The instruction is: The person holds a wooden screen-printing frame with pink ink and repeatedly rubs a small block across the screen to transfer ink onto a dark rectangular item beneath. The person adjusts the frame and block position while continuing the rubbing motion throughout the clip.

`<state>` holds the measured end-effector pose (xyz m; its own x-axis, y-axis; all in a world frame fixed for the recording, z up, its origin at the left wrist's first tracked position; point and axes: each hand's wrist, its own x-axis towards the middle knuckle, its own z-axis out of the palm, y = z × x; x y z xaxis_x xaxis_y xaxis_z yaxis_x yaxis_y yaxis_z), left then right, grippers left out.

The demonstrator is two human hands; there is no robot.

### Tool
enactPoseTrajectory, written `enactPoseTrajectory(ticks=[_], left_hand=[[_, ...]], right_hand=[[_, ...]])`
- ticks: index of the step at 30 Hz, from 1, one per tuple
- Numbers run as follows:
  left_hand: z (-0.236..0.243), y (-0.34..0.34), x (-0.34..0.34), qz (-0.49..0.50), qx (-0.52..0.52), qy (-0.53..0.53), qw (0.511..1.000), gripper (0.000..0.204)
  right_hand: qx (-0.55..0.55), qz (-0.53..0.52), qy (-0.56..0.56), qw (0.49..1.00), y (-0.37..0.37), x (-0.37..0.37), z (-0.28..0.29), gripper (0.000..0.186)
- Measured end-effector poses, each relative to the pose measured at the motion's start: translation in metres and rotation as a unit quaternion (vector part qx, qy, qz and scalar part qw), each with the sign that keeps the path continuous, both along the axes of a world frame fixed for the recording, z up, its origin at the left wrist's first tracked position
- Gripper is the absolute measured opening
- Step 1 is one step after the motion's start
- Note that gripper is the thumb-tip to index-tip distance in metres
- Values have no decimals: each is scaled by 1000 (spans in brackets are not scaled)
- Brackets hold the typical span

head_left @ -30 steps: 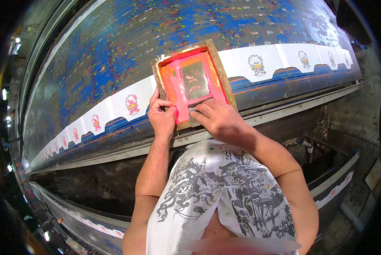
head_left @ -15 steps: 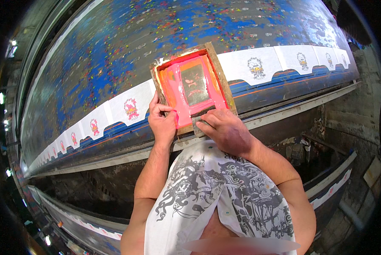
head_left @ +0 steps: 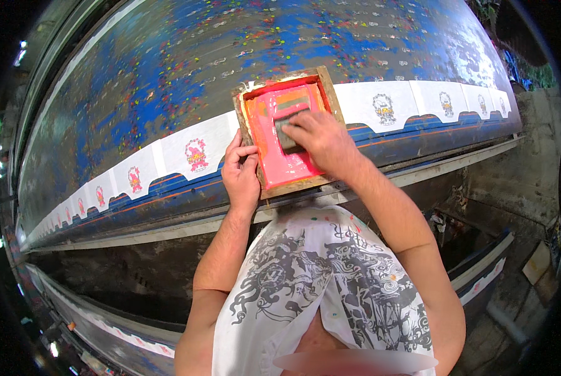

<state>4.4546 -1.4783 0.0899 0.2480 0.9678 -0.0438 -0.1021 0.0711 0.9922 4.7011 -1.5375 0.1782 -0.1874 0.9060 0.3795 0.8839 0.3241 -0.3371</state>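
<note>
A wooden-sided printing screen (head_left: 332, 94) lies over the row of white fabric pieces on the long table. Pink ink (head_left: 285, 173) coats much of its inside, with an orange area towards the far end. My left hand (head_left: 241, 175) grips the screen's left side, fingers curled at the wooden edge. Inside the screen, my right hand (head_left: 324, 141) is closed around a dark, flat squeegee (head_left: 282, 130), which sits about mid-screen on the mesh. My right fingers partly cover the squeegee, and the fabric under the screen is hidden.
White fabric pieces with pink emblems (head_left: 196, 155) run off to the left. To the right are pieces with darker emblems (head_left: 384, 109). The paint-spattered table (head_left: 186, 75) stretches away beyond them. A metal rail (head_left: 412, 180) edges its near side, close to my body.
My right hand has pushed the squeegee from the screen's near end up to its middle. My left hand still holds the left side. The view has shifted slightly.
</note>
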Motion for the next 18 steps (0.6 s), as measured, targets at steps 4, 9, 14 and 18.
enactPoseTrajectory(ticks=[4, 9, 14, 18], left_hand=[[2, 3, 1, 13, -50, -22, 998, 19], [0, 4, 7, 19, -37, -13, 999, 18], [-6, 5, 8, 26, 17, -5, 1000, 23], [-12, 4, 3, 14, 28, 6, 999, 35]], right_hand=[[8, -9, 2, 1000, 51, 14, 6, 42], [-55, -13, 2, 998, 66, 22, 9, 51], [-47, -5, -6, 999, 22, -5, 15, 60], [-83, 9, -22, 996, -21, -33, 24, 55]])
